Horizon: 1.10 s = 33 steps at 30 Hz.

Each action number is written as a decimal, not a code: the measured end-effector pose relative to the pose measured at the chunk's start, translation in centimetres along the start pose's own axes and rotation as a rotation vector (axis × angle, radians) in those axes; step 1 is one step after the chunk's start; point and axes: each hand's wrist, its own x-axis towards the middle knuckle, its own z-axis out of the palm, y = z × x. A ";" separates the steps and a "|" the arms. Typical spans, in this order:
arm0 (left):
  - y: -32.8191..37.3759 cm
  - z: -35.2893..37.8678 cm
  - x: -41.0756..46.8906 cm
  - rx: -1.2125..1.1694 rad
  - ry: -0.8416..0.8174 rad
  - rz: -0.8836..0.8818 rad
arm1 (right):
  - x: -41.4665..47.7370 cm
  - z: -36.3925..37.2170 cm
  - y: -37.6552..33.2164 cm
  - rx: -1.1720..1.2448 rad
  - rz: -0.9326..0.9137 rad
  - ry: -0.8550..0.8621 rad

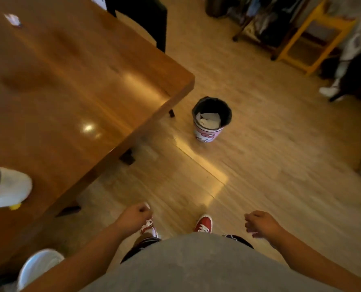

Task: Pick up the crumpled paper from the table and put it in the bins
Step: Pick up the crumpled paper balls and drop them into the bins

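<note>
Wood floor, table (70, 85) at left. Crumpled paper (12, 19) on far tabletop; bin (211, 120) on floor, paper inside. Left hand (135, 214) fisted, maybe white scrap, can't tell; right hand (259, 223) loosely curled, empty. Paper prob light, soft: pinch anywhere.

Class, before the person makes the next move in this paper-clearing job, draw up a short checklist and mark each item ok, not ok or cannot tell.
1. Bin open and upright: pink bin stands on the floor, black liner open. Ok.
2. Room in bin: white paper inside, space above it. Ok.
3. Table cleared: crumpled paper lies at the far end of the wooden table. Not ok.
4. Left hand free: fist closed, contents hidden. Cannot tell.
5. Right hand free: loosely curled, nothing visible. Ok.
</note>
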 end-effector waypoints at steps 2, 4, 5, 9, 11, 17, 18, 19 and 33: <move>4.1 1.9 0.4 0.026 -0.046 0.042 | 0.5 -3.0 2.0 0.039 0.035 0.038; 7.4 3.0 0.9 0.049 -0.067 0.062 | 0.9 -5.4 3.3 0.080 0.059 0.058; 8.7 3.3 1.3 0.061 -0.067 0.071 | 1.2 -6.5 3.6 0.097 0.066 0.067; 12.4 3.4 3.4 0.117 -0.084 0.044 | 3.1 -10.0 1.7 0.126 0.055 0.094; 13.5 3.2 5.0 0.152 -0.098 0.031 | 4.4 -11.6 -0.7 0.153 0.025 0.092; 18.4 1.8 11.5 0.253 -0.118 -0.022 | 9.5 -16.7 -10.7 0.230 -0.065 0.087; 19.5 1.4 12.8 0.261 -0.127 -0.031 | 10.4 -17.7 -12.3 0.248 -0.069 0.094; 20.8 1.0 14.0 0.269 -0.137 -0.042 | 11.2 -18.7 -13.7 0.266 -0.067 0.102; 50.7 2.0 25.7 0.337 -0.173 0.091 | 17.5 -35.1 -17.8 0.260 0.081 0.210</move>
